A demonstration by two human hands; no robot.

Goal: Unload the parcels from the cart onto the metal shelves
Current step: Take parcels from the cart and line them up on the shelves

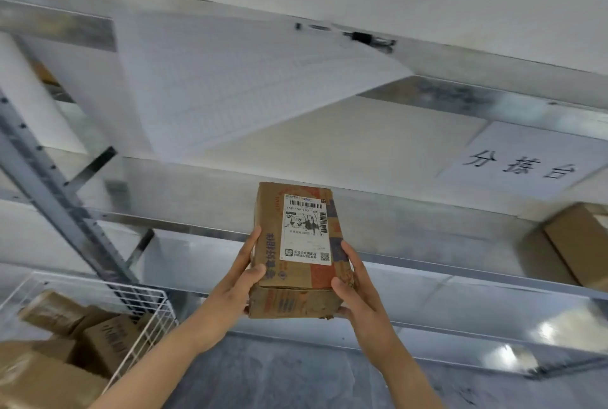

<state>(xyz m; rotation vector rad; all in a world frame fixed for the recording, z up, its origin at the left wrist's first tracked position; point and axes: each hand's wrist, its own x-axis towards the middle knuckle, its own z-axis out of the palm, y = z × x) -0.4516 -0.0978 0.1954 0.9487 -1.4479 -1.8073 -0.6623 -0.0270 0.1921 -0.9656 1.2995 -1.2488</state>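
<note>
Hands, left (241, 280) and right (353, 287), clasp a cardboard parcel (297, 254) (label up) before the metal shelves (204, 231).

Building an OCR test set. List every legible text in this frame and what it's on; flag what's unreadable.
"分拣台": white paper sign on the metal shelf, right.
"159-159-L02-160" (approximate): shipping label on the parcel held in the left hand and right hand.
Barcode, QR code and small print on that label: too small to read.
Blue and red print on the parcel: blurred.
Gridded sheets clipped overhead: unreadable.
Boxes in the cart: blurred.
</note>
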